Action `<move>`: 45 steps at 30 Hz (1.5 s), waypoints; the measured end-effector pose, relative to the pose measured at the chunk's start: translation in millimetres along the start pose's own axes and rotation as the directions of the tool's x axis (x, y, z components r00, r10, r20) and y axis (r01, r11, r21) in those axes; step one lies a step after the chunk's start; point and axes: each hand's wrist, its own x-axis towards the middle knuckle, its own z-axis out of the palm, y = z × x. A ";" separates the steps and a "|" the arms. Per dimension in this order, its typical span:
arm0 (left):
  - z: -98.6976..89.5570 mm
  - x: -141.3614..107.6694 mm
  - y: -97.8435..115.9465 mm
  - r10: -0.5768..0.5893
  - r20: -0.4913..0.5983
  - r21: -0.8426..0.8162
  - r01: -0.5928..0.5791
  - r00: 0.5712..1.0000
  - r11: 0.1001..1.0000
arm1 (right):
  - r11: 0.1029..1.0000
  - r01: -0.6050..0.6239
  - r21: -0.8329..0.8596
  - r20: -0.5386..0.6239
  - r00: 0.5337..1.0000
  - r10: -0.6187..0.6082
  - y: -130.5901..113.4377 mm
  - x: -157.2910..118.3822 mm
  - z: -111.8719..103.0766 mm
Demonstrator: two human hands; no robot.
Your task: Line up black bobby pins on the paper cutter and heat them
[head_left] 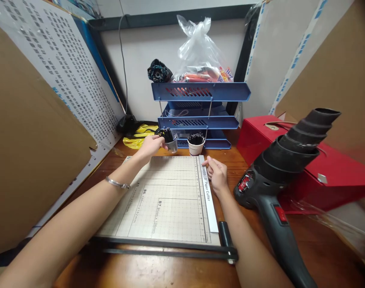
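Observation:
My left hand [154,146] reaches over the far left of the paper cutter [176,180], its fingers closed at the side of a clear plastic cup [172,145]. Thin black strips [167,135] stick up out of that cup, right by my fingertips. Whether the fingers grip the cup or a strip is hidden. Beside the cutter's white ruler strip [209,196], my right hand [217,173] is closed, with thumb and forefinger close together near its far end. Anything between them is too small to make out. A white paper cup [196,148] full of black strips stands behind the cutter.
Blue stacked trays [197,122] rise at the back, topped by a clear plastic bag [200,52]. A black heat gun [278,176] leans by a red box [320,160] on the right. The cutter's black handle [226,236] lies near my right forearm. Cardboard [29,140] stands left.

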 end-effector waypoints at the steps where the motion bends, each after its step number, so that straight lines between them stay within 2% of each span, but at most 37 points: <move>1: -2.3 -8.6 3.5 0.020 0.013 -0.031 -0.019 1.000 0.999 | 1.000 -0.004 -0.008 0.007 1.000 0.004 -0.7 0.3 0.2; 5: -8.8 -53.1 18.8 0.083 0.089 -0.127 -0.071 0.993 0.989 | 0.999 0.000 -0.051 0.023 1.000 0.001 -15.5 -1.7 -0.1; 9: -12.5 -98.6 28.4 0.104 0.150 -0.170 -0.077 0.983 0.982 | 0.992 0.052 -0.113 0.073 0.996 -0.044 -52.4 -21.5 -5.1; 11: -13.6 -116.4 29.5 0.128 0.161 -0.228 -0.089 0.979 0.970 | 0.959 0.152 -0.240 0.300 0.951 -0.076 -70.7 -37.6 -6.0; 13: -14.5 -130.3 29.0 0.153 0.142 -0.298 -0.105 0.978 0.949 | 0.918 0.206 -0.340 0.533 0.846 0.007 -83.2 -53.4 -2.1; 14: -15.1 -135.8 28.4 0.167 0.140 -0.323 -0.114 0.976 0.940 | 0.897 0.216 -0.385 0.574 0.817 0.049 -86.9 -60.3 1.9; 16: -16.7 -144.1 26.7 0.186 0.150 -0.353 -0.123 0.971 0.927 | 0.864 0.222 -0.452 0.578 0.811 0.093 -89.6 -71.4 13.2; 20: -19.2 -151.0 20.8 0.177 0.204 -0.343 -0.099 0.963 0.934 | 0.803 0.226 -0.552 0.525 0.842 0.124 -86.5 -83.4 35.3; 24: -16.0 -150.9 12.9 0.180 0.224 -0.327 -0.100 0.958 0.940 | 0.775 0.258 -0.577 0.512 0.854 0.097 -82.4 -85.2 41.7; 28: -10.7 -151.2 7.8 0.173 0.094 -0.409 -0.120 0.980 0.905 | 0.793 0.306 -0.526 0.508 0.861 0.005 -75.7 -82.2 39.8; 31: -9.6 -152.2 6.7 0.196 -0.020 -0.396 -0.188 0.980 0.899 | 0.802 0.327 -0.500 0.500 0.865 -0.041 -70.4 -81.1 38.6; 37: -9.7 -154.1 4.8 0.330 -0.128 -0.218 -0.351 0.935 0.910 | 0.744 0.352 -0.568 0.464 0.883 -0.063 -68.8 -83.0 39.3; 42: -9.1 -154.3 1.7 0.465 -0.160 -0.097 -0.483 0.871 0.870 | 0.711 0.415 -0.567 0.500 0.860 -0.104 -68.7 -81.7 40.1; 45: -9.4 -153.8 0.2 0.499 -0.161 -0.066 -0.514 0.852 0.855 | 0.696 0.457 -0.553 0.528 0.839 -0.131 -68.2 -80.7 40.4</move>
